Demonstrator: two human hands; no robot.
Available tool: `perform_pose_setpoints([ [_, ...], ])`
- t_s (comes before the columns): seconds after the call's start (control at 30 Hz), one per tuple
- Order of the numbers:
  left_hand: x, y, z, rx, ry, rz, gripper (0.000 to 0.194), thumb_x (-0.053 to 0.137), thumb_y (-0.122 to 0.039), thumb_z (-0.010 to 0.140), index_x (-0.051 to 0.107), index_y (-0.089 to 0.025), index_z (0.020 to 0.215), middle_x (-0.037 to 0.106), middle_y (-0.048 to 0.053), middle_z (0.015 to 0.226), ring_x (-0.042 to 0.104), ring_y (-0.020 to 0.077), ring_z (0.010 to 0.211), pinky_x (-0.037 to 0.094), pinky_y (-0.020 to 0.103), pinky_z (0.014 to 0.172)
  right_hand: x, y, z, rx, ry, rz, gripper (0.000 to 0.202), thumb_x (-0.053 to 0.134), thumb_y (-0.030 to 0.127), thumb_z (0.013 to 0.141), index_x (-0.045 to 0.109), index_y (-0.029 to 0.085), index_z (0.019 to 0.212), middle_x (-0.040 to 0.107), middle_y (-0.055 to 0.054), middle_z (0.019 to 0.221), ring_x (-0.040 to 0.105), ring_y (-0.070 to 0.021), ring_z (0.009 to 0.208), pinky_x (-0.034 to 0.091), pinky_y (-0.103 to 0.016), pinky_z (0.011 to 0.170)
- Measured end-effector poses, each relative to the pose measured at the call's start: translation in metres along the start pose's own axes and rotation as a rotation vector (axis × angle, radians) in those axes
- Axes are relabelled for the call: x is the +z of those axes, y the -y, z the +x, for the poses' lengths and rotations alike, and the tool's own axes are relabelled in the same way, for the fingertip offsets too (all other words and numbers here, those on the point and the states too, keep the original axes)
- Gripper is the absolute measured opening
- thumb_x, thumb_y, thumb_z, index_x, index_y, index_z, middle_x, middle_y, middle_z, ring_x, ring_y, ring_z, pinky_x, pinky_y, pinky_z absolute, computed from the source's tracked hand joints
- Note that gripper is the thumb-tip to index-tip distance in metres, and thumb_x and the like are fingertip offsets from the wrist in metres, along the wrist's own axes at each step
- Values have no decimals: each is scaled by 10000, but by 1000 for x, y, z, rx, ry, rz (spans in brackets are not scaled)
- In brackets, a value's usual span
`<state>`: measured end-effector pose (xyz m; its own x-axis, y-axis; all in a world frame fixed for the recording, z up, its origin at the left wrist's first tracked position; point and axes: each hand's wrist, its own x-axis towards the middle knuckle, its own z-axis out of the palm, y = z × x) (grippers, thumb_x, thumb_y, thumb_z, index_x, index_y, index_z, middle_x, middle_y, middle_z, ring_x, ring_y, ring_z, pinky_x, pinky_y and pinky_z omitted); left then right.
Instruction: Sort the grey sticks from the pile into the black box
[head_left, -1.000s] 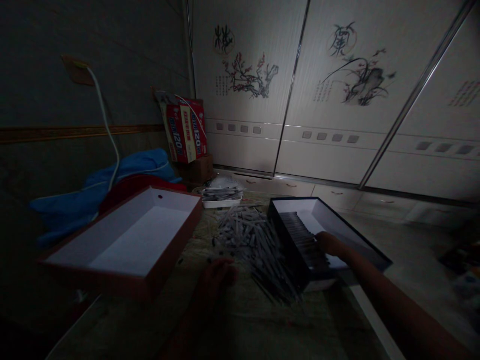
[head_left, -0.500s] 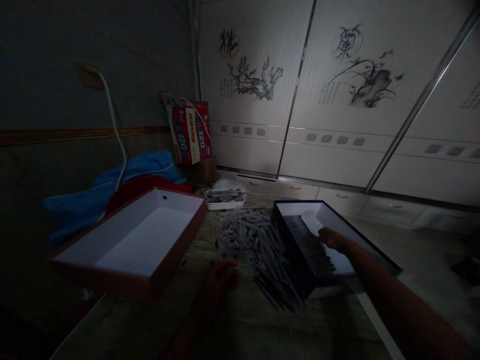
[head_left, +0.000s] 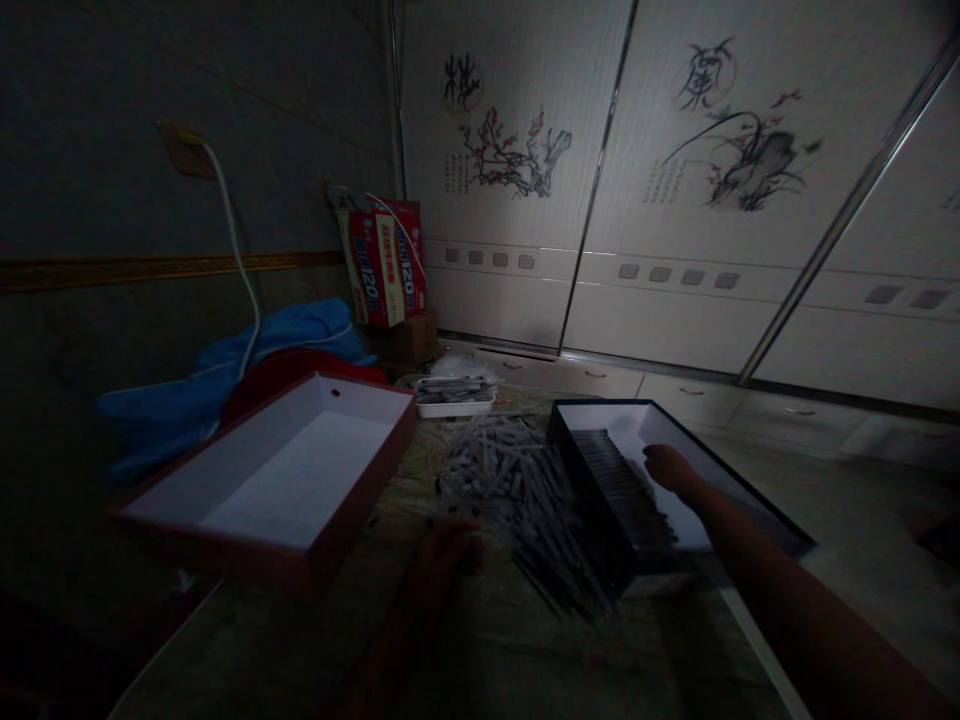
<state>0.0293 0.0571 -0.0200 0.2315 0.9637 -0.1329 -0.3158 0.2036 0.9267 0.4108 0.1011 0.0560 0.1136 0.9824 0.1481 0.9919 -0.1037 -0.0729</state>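
My right hand [head_left: 670, 470] is closed inside the dark box [head_left: 720, 480] on the right, beside a row of dark pen-like sticks [head_left: 619, 485]; whatever its fingers pinch is too small and dim to name. Low over the tabletop [head_left: 465, 640], my left hand [head_left: 450, 548] is dim and blurred, near the lower left of a heap of whitish, tube-like pieces [head_left: 495, 465]. Whether it holds anything is hidden. Longer dark sticks [head_left: 551, 550] lie between that heap and the dark box.
A red-edged box [head_left: 300, 475] with a white inside stands at the left. Behind the heap is a white tray [head_left: 454, 407] of similar pieces. Blue cloth [head_left: 300, 330], a red carton [head_left: 386, 260] and a white cable [head_left: 236, 250] are farther back.
The whole view has shifted slightly, moving things a little to the right. My right hand stays closed in the dark box, and my left hand has hardly moved.
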Motion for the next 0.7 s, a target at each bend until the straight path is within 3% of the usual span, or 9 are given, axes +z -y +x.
perform_pose_setpoints([
  [0.13, -1, 0, -1, 28, -6, 15, 285, 685, -376, 649, 653, -157, 828, 695, 28, 646, 617, 153, 578, 458, 264, 568, -29, 21, -20, 171, -247, 131, 268, 402, 208, 907, 533, 131, 1128, 587, -130, 1109, 592, -186, 952, 475, -339, 812],
  [0.23, 0, -1, -3, 38, 3, 21, 259, 689, -334, 647, 657, -149, 825, 697, 30, 645, 613, 146, 570, 461, 263, 574, -47, 57, -65, 130, -379, 277, 336, 286, 228, 913, 486, 175, 1177, 621, -81, 1085, 631, -149, 883, 494, -256, 731],
  [0.3, 1, -2, -5, 45, 13, 12, 241, 683, -311, 657, 654, -146, 830, 700, 33, 665, 613, 143, 577, 467, 267, 587, -49, 89, -102, 49, -453, 527, 296, 369, 335, 879, 548, 212, 1080, 658, -53, 988, 645, -176, 810, 496, -266, 656],
  [0.37, 1, -4, -7, 55, 19, 5, 225, 672, -301, 670, 650, -143, 828, 699, 34, 671, 614, 145, 584, 471, 272, 596, -40, 119, -136, 6, -408, 621, 282, 399, 382, 857, 582, 225, 1003, 668, -52, 939, 636, -208, 815, 490, -298, 669],
  [0.47, 2, -7, -11, 96, 12, 31, 202, 648, -307, 691, 644, -146, 814, 687, 25, 641, 607, 145, 574, 464, 265, 580, -9, 153, -168, -50, -247, 732, 234, 437, 364, 839, 604, 242, 947, 669, -41, 927, 624, -226, 816, 485, -320, 700],
  [0.53, 2, -8, -14, 140, -14, 78, 189, 633, -312, 702, 639, -149, 798, 676, 17, 613, 590, 137, 548, 451, 249, 550, 16, 165, -176, -19, -158, 754, 194, 446, 327, 828, 610, 259, 906, 668, -36, 861, 620, -229, 753, 485, -325, 646],
  [0.7, 2, -3, -16, 200, -80, 250, 186, 596, -326, 712, 621, -151, 771, 640, -1, 551, 552, 126, 486, 419, 231, 481, 55, 170, -175, 8, -206, 500, 156, 447, 236, 785, 601, 244, 810, 630, -70, 815, 584, -261, 761, 443, -374, 673],
])
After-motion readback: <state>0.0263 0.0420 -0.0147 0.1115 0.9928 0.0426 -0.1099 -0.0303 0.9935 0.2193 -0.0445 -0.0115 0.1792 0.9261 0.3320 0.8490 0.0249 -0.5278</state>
